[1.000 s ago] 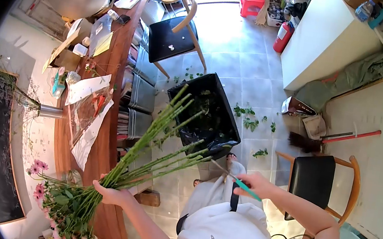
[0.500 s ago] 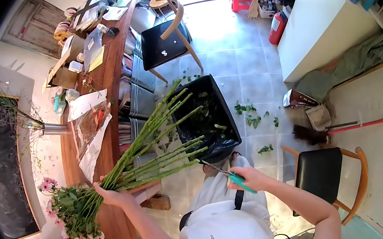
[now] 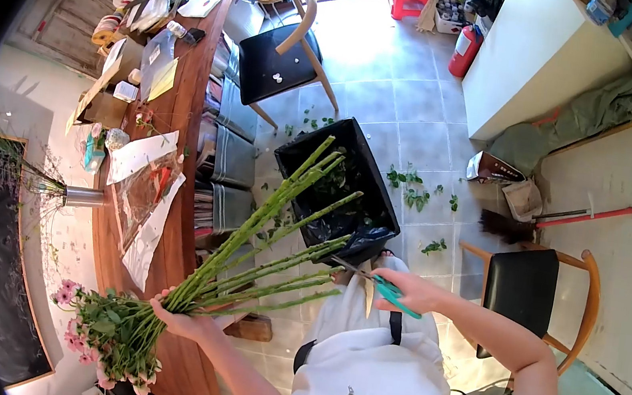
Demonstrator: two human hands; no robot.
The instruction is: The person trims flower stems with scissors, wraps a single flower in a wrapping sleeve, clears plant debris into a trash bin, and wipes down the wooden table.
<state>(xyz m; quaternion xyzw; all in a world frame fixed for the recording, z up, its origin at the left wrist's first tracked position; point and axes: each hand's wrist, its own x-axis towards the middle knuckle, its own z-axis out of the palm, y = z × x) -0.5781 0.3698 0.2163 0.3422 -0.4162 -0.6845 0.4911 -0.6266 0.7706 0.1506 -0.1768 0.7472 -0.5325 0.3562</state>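
My left hand point(image 3: 182, 319) is wrapped round a bunch of long-stemmed flowers point(image 3: 251, 225), just behind the blooms. Pink and pale flower heads and green leaves point(image 3: 111, 330) hang toward the lower left, while the bare green stems fan out to the upper right. Closed in my right hand point(image 3: 403, 291) is a pair of scissors with teal handles point(image 3: 388, 290). Their blades point left, close to the tips of the lower stems; whether they touch a stem I cannot tell. Beneath the upper stem ends stands a black bin point(image 3: 374, 175) with leaves and cuttings inside.
A wooden table point(image 3: 181, 247) with papers and a metal vase point(image 3: 82, 198) runs along the left. Chairs stand at the top point(image 3: 278, 63) and right point(image 3: 520, 295). Cut leaves point(image 3: 415, 198) lie on the tiles. A broom point(image 3: 510, 226) and a fire extinguisher point(image 3: 466, 51) are on the right.
The stems have spread into a wider fan, and the lower ones have come nearer the scissors. The scissor blades have shifted slightly upward and appear more open. My left hand keeps its grip.
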